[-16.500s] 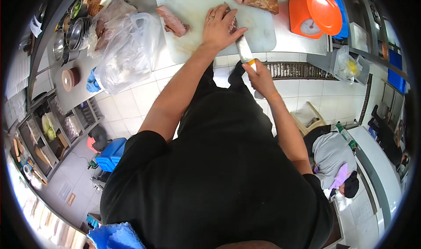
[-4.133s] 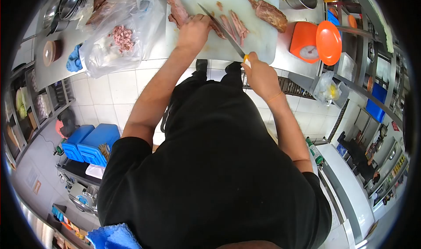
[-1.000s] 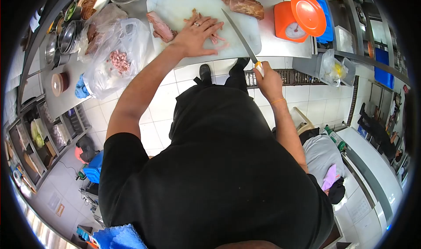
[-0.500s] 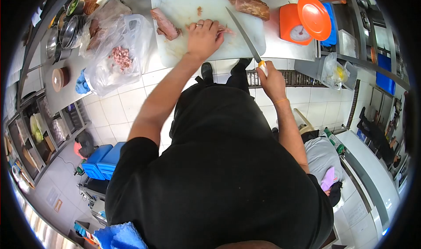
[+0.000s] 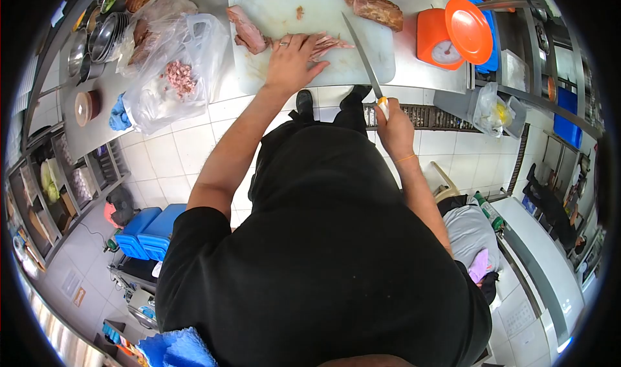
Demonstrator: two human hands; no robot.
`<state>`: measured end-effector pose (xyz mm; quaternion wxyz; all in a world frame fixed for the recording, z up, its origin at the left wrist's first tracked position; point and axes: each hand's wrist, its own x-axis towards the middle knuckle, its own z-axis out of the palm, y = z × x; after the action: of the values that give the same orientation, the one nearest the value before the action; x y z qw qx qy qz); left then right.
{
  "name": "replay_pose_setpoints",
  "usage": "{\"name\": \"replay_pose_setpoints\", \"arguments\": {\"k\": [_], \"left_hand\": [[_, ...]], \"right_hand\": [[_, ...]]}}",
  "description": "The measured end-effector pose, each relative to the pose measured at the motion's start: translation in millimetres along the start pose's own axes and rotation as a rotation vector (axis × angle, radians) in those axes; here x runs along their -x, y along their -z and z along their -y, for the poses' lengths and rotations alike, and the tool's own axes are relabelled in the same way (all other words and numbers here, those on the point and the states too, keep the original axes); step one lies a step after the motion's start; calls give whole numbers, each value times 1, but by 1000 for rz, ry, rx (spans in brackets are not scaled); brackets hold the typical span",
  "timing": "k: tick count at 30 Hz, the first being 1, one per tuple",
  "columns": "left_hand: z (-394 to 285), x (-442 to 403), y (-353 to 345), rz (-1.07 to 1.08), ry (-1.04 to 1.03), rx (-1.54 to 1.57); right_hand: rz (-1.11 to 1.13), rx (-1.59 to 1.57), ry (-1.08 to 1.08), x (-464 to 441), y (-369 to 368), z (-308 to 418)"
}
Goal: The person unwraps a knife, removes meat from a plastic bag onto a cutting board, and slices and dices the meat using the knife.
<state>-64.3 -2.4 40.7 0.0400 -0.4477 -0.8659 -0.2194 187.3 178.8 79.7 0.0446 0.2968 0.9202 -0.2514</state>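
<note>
My left hand (image 5: 291, 63) lies over sliced strips of meat (image 5: 333, 43) on the white cutting board (image 5: 362, 60), fingers flat and thumb out to the side. The strips fan out to the right of the fingers. In my right hand (image 5: 395, 131) is a long knife (image 5: 363, 56), held by its white and yellow handle. Its blade points up and away over the board's right side, apart from the meat. A reddish chunk of meat (image 5: 247, 31) lies left of my left hand. At the far right of the board rests a browned piece of meat (image 5: 376, 11).
An orange kitchen scale (image 5: 443, 43) stands right of the board. To the left are a clear plastic bag (image 5: 200, 69) with diced meat (image 5: 180, 77), stacked metal bowls (image 5: 107, 40) and a blue cloth (image 5: 119, 113). A person in grey (image 5: 472, 231) is behind on the right.
My left hand has shifted slightly left and toward me, and its fingers lie flatter. More meat strips show, spread to the right. The knife remains in my right hand.
</note>
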Motion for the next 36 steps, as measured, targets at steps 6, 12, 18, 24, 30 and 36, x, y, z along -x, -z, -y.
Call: {"name": "replay_pose_setpoints", "arguments": {"k": [6, 12, 18, 24, 30, 36], "left_hand": [[-8, 1, -12, 0, 87, -59], [-15, -8, 2, -149, -11, -77], [5, 0, 1, 53, 2, -33], [-6, 1, -1, 46, 48, -25], [9, -38, -20, -194, 239, -80], [10, -34, -22, 31, 31, 280]], "right_hand": [[-20, 2, 37, -11, 0, 23], [-22, 22, 3, -19, 0, 17], [41, 53, 4, -12, 1, 26], [-29, 27, 21, -19, 4, 24], [-50, 56, 54, -24, 5, 13], [36, 21, 42, -21, 14, 21]]}}
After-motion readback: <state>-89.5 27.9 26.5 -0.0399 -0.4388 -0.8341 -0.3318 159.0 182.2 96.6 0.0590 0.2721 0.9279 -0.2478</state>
